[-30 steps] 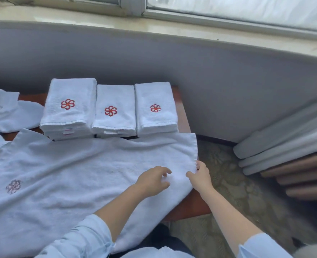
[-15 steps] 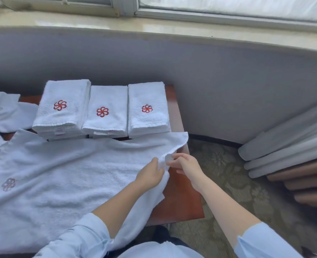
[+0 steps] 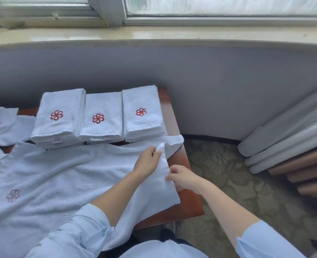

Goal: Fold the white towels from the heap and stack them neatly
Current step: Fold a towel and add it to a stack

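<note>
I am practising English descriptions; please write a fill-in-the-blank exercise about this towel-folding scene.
Behind the spread white terry towel stand ____ stacks of folded white towels.
Each stack's top towel shows a ____ flower emblem.
The left hand and the right hand both pinch the spread towel's ____ end.
Missing words: three; red; right.

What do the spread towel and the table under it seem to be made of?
Towel: probably white cotton terry, matte; its surface shows a fuzzy nap and it drapes softly over the edge. Table: seems wood or wood veneer, reddish-brown, smooth with a faint sheen; which one, the picture leaves open.
</note>
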The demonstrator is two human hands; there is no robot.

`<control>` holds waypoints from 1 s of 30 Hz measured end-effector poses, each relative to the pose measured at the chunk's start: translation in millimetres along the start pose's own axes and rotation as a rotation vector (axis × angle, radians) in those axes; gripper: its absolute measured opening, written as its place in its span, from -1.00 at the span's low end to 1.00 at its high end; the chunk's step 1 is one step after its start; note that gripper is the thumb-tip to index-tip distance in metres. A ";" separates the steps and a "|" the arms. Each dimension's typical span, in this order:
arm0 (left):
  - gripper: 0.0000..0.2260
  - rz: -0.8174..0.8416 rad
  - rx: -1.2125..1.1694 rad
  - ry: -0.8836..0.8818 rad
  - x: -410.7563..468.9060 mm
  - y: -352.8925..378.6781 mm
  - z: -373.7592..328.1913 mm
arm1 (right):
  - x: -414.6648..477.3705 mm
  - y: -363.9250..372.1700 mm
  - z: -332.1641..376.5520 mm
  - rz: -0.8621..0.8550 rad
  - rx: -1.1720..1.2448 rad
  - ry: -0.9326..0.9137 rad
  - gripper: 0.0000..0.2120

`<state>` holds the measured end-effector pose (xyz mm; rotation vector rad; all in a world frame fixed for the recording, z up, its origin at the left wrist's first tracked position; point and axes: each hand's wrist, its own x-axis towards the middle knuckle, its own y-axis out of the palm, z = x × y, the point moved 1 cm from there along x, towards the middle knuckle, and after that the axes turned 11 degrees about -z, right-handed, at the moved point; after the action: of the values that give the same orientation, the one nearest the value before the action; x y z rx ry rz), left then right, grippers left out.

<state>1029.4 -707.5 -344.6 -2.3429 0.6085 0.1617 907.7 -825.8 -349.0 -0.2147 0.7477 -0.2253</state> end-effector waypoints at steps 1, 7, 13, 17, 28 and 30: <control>-0.71 0.029 0.026 0.005 -1.7 3.8 -0.5 | -4.9 -2.8 -3.9 0.046 -0.002 0.067 -0.77; -0.76 0.256 0.190 0.032 -14.5 37.7 3.5 | -32.3 -29.2 -34.8 0.147 -0.160 0.371 -0.73; -0.78 0.285 0.345 0.136 -22.3 53.4 1.9 | -31.7 -40.7 -52.2 -0.052 -0.515 0.343 -0.80; -0.86 0.164 0.337 0.118 -14.2 36.8 1.5 | -7.8 -46.6 -30.8 -0.455 -0.516 0.044 -0.79; -0.65 -0.101 0.536 0.274 35.6 -7.1 23.3 | 81.2 -24.4 35.4 -0.441 -0.527 -0.301 -0.61; -0.65 -0.103 0.535 0.258 41.4 -7.4 25.1 | 94.3 -24.1 39.8 -0.427 -0.584 -0.316 -0.58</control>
<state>1070.7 -701.9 -370.3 -1.8763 0.5673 -0.3196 999.2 -870.5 -374.9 -0.9476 0.4291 -0.3637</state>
